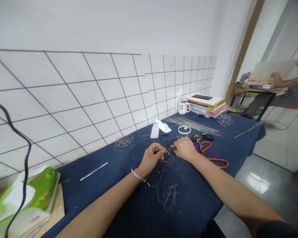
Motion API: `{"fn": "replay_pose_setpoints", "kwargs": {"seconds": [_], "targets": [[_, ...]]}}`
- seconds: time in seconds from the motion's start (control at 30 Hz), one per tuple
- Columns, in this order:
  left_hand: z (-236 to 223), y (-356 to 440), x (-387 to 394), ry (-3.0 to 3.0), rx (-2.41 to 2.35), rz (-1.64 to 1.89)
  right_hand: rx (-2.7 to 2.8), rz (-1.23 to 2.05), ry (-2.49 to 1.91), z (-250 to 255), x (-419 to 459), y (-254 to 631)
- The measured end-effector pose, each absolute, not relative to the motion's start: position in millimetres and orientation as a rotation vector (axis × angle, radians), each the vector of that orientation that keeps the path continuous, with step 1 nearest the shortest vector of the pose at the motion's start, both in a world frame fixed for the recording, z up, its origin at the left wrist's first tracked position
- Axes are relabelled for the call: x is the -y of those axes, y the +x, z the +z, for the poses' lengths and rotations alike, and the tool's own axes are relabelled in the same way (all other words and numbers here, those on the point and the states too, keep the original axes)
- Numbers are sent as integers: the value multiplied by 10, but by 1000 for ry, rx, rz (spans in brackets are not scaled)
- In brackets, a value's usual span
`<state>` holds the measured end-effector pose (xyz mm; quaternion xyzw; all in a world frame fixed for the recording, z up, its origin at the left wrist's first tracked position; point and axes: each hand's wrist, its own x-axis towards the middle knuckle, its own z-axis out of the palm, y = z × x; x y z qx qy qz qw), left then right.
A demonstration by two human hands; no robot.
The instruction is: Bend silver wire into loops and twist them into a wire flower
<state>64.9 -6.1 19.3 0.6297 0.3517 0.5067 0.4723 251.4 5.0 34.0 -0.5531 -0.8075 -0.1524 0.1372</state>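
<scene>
My left hand (152,158), with a silver bangle at the wrist, pinches a thin wire (173,158) that curves down toward the cloth. My right hand (185,148) is wrapped round small dark pliers (171,149), whose jaws reach the fingertips of my left hand. Whether the jaws grip the wire is too small to tell. Nearer to me lie a wire loop (154,178) and a loose bundle of bent wires (171,198). Orange-handled scissors (217,162) rest beside my right forearm, partly hidden by it.
On the blue cloth (96,201) are a coiled wire tangle (123,142), long straight wires (196,125), a white ring (184,130) and a metal strip (93,171). A mug (183,106) and stacked books (208,107) stand behind. A person sits at another table (265,91).
</scene>
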Motion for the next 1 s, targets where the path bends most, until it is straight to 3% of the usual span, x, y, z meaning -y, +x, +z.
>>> {"fn": "replay_pose_setpoints", "kwargs": {"seconds": [1.0], "targets": [[231, 627, 34, 1508, -848, 1152, 2360, -544, -1555, 379, -46, 2533]]}}
